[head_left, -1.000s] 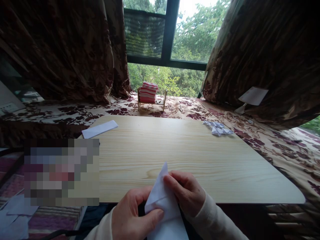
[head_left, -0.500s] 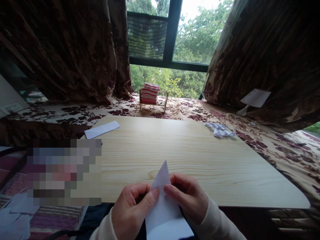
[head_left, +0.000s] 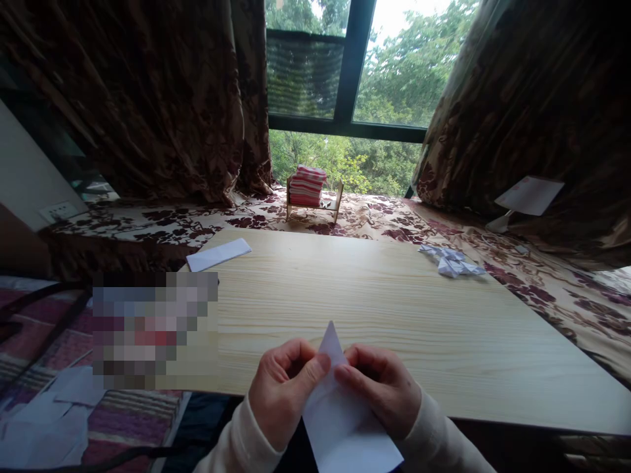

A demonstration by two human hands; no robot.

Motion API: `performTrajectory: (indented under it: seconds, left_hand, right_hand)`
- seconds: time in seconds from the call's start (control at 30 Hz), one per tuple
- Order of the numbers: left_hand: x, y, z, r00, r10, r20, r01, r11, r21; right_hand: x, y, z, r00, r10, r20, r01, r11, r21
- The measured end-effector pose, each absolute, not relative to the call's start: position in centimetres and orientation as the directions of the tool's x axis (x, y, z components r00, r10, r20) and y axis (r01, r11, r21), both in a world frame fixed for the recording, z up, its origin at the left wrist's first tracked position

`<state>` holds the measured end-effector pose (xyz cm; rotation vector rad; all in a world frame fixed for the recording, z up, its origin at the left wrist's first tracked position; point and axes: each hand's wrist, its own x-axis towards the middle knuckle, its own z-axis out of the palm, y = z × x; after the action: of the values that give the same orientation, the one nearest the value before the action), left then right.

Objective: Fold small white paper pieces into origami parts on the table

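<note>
once our left hand (head_left: 286, 389) had slid its thumb higher, it and our right hand (head_left: 385, 389) each kept a pinching grip near the tip of the white paper (head_left: 348, 424), by the tabletop's (head_left: 305, 289) near edge, so our work seemingly centred on that point.

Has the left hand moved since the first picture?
Yes: the left hand moved forward; its thumb tip now shows above the near edge of the table.

Daylit window (head_left: 389, 98), dark frame (head_left: 353, 59) (green trees (head_left: 419, 66) beyond), between floral curtains (head_left: 187, 105); pale wood-grain table (head_left: 325, 289) in front.
</note>
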<state>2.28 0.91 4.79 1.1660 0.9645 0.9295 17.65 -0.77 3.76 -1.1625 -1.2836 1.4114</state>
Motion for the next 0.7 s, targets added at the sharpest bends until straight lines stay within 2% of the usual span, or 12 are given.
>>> performTrajectory:
  seconds: [0.07, 0.23, 0.43, 0.53, 0.7]
  left_hand:
    - [2.2, 1.0, 4.6, 0.325, 0.938, -0.119, -0.127, 0.168, 0.978]
    - [2.6, 1.7, 5.3, 0.296, 0.948, -0.119, -0.070, 0.146, 0.987]
    - [3.3, 2.3, 5.4, 0.275, 0.960, -0.051, -0.059, 0.070, 0.996]
    - [3.4, 2.4, 4.9, 0.255, 0.966, -0.038, -0.082, 0.061, 0.995]
    - [4.3, 2.5, 4.5, 0.149, 0.987, 0.058, -0.067, -0.049, 0.997]
  right_hand:
    - [17.5, -0.7, 3.6, -0.185, 0.982, -0.041, 0.000, -0.042, -0.999]
    - [17.4, -0.5, 3.3, -0.183, 0.983, -0.003, 0.027, 0.002, -1.000]
    - [17.3, -0.5, 2.9, -0.197, 0.978, 0.066, 0.133, 0.093, -0.987]
    - [17.3, -0.6, 2.9, -0.195, 0.977, 0.086, 0.153, 0.117, -0.981]
    - [17.4, -0.4, 3.2, -0.210, 0.972, 0.105, 0.136, 0.135, -0.981]
